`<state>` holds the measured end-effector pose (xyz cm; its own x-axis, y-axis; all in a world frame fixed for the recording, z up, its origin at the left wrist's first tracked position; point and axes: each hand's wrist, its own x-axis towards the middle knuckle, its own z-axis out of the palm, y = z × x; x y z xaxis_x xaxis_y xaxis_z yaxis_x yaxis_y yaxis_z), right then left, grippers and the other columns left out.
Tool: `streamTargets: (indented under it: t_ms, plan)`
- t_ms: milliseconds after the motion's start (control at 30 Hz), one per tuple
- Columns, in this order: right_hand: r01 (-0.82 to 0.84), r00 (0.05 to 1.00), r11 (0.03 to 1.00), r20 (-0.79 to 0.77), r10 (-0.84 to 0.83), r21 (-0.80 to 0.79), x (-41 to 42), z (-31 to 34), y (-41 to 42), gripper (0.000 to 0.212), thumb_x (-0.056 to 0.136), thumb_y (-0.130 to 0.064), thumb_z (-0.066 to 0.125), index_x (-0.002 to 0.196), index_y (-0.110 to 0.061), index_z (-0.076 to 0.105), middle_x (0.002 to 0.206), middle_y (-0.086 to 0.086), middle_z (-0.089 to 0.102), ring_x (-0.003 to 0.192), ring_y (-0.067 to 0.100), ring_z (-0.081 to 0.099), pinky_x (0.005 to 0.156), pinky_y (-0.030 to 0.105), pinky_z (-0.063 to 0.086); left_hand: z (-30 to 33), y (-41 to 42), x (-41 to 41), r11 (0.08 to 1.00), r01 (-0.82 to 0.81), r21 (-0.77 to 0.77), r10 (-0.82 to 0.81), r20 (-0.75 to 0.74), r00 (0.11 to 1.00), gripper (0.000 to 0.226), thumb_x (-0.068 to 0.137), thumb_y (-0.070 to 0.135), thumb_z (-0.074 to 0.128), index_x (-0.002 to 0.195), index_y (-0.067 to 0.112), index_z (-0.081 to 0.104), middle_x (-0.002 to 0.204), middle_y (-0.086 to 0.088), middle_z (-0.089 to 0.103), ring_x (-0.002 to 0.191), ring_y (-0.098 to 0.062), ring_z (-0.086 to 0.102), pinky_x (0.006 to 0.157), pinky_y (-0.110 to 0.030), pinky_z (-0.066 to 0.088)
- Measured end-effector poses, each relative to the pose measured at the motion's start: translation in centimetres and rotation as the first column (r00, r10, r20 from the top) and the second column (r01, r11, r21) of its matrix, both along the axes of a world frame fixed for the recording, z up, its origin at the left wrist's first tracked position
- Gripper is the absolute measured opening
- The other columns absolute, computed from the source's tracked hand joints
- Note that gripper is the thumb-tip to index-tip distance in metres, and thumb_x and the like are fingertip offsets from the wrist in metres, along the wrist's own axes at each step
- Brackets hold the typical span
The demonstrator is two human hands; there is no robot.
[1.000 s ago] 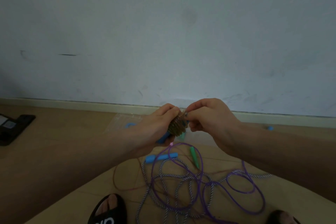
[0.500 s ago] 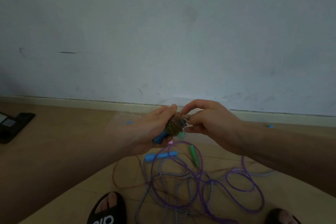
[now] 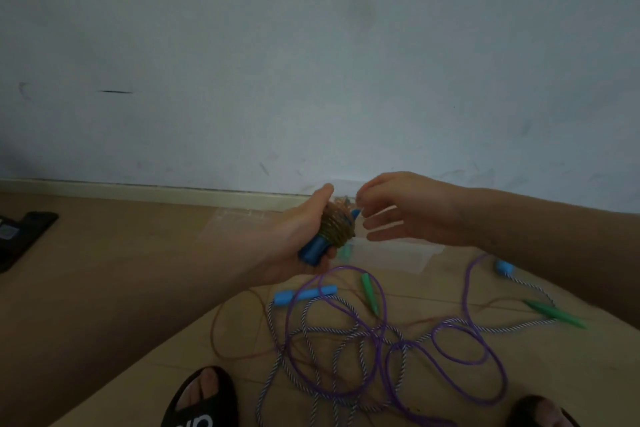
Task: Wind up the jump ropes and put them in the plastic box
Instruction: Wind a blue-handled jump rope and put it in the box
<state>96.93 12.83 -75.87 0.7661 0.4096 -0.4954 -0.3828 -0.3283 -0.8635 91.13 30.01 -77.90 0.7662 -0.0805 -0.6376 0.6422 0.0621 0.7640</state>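
Step in hand: you are finishing the wound rope bundle (image 3: 337, 227), brown cord coiled round its blue handles, before it goes in the plastic box (image 3: 398, 253).

Left hand (image 3: 304, 229): your fingers are curled round the bundle, holding it up above the floor (image 3: 121, 253), blue handle ends poking out below your palm.

Right hand (image 3: 405, 208): just beside the top of the bundle; lower fingers are straight and loose, while thumb and forefinger sit close together near the cord's tail. Whether they pinch it, the blur hides.

Box: clear and hard to make out, on the floor by the wall, just beyond your hands.

How to do it well: keep the left grip firm so the coils do not slip, tuck the loose tail under a turn, then lower the bundle in, not drop it.

Left to do: 2 ropes at least lie tangled on the floor, the purple rope (image 3: 485, 350) and the striped rope (image 3: 311, 315), with green handles (image 3: 367, 284) among them. Separate them before winding.
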Motion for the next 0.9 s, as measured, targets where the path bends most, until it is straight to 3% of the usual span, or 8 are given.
streamTargets:
  t_ms: [200, 300, 367, 500, 567, 633, 767, 900]
  plan:
    - [0.036, 0.97, 0.994, -0.242, -0.009, 0.106, 3.3, -3.2, 1.0, 0.038, 0.087, -0.028, 0.065, 0.117, -0.005, 0.061, 0.12, 0.022, 0.064, 0.106, 0.033, 0.067, 0.09, 0.043, 0.057, -0.9, -0.9, 4.7, 0.984, -0.152, -0.092, 0.153, 0.008, 0.988, 0.032, 0.098, 0.035, 0.043, 0.11, 0.007, 0.055, 0.091, -0.012, 0.058, 0.071, -0.019, 0.057, 0.068, -0.032, 0.051]
    - [0.086, 0.975, 0.989, -0.215, -0.059, 0.118, 4.7, -5.4, 1.8, 0.034, 0.092, -0.034, 0.063, 0.119, -0.013, 0.064, 0.117, 0.015, 0.067, 0.104, 0.03, 0.069, 0.09, 0.044, 0.057, -2.5, -1.2, 7.4, 0.989, -0.121, -0.09, 0.122, 0.005, 0.993, 0.035, 0.093, 0.032, 0.047, 0.119, 0.011, 0.06, 0.115, -0.015, 0.06, 0.099, -0.03, 0.066, 0.086, -0.048, 0.057]
    - [0.148, 0.975, 0.986, -0.18, -0.132, 0.077, 6.1, -7.1, 2.2, 0.032, 0.091, -0.035, 0.065, 0.115, -0.015, 0.066, 0.112, 0.012, 0.07, 0.102, 0.029, 0.069, 0.087, 0.043, 0.058, -3.5, -1.4, 8.9, 0.995, -0.07, -0.072, 0.071, 0.004, 0.997, 0.038, 0.095, 0.036, 0.042, 0.123, 0.017, 0.059, 0.121, -0.015, 0.057, 0.11, -0.033, 0.063, 0.089, -0.054, 0.055]
    - [0.319, 0.943, 0.946, -0.083, -0.323, -0.061, 9.3, -9.9, 2.4, 0.039, 0.084, -0.033, 0.072, 0.112, -0.008, 0.064, 0.101, 0.014, 0.071, 0.091, 0.025, 0.07, 0.075, 0.034, 0.058, -6.1, -1.9, 12.2, 0.954, 0.103, 0.28, -0.128, 0.072, 0.989, 0.046, 0.099, 0.046, 0.032, 0.134, 0.022, 0.049, 0.131, -0.008, 0.053, 0.116, -0.028, 0.056, 0.091, -0.044, 0.052]
    - [0.402, 0.91, 0.91, -0.058, -0.41, -0.104, 10.7, -10.9, 2.1, 0.041, 0.082, -0.029, 0.074, 0.111, -0.004, 0.059, 0.095, 0.016, 0.068, 0.079, 0.024, 0.068, 0.064, 0.031, 0.059, -8.5, -1.3, 13.7, 0.798, 0.159, 0.582, -0.291, 0.139, 0.947, 0.043, 0.102, 0.039, 0.033, 0.139, 0.019, 0.042, 0.138, -0.011, 0.047, 0.119, -0.029, 0.052, 0.095, -0.04, 0.045]
    - [0.436, 0.891, 0.891, -0.074, -0.447, -0.127, 11.9, -12.1, 1.9, 0.039, 0.083, -0.023, 0.075, 0.109, -0.002, 0.055, 0.093, 0.017, 0.065, 0.072, 0.024, 0.066, 0.057, 0.03, 0.058, -10.9, -0.2, 14.6, 0.563, 0.185, 0.806, -0.454, 0.114, 0.884, 0.04, 0.101, 0.031, 0.039, 0.138, 0.017, 0.04, 0.135, -0.016, 0.046, 0.107, -0.03, 0.054, 0.085, -0.035, 0.044]
    - [0.308, 0.94, 0.911, -0.056, -0.335, -0.273, 13.4, -15.6, 1.6, 0.024, 0.085, -0.018, 0.072, 0.089, -0.003, 0.053, 0.091, 0.018, 0.062, 0.078, 0.028, 0.066, 0.072, 0.04, 0.06, -13.9, 1.4, 15.7, 0.22, 0.226, 0.949, -0.59, -0.055, 0.805, 0.051, 0.092, 0.036, 0.056, 0.135, 0.017, 0.038, 0.133, -0.017, 0.042, 0.115, -0.033, 0.047, 0.089, -0.043, 0.047]
    - [0.182, 0.978, 0.899, -0.026, -0.209, -0.398, 14.7, -18.6, 2.1, 0.02, 0.086, -0.014, 0.067, 0.077, -0.005, 0.051, 0.084, 0.017, 0.062, 0.08, 0.031, 0.068, 0.079, 0.044, 0.06, -15.5, 1.6, 17.5, 0.176, 0.224, 0.958, -0.585, -0.081, 0.807, 0.045, 0.089, 0.025, 0.06, 0.126, 0.011, 0.039, 0.126, -0.017, 0.041, 0.106, -0.033, 0.051, 0.074, -0.037, 0.042]
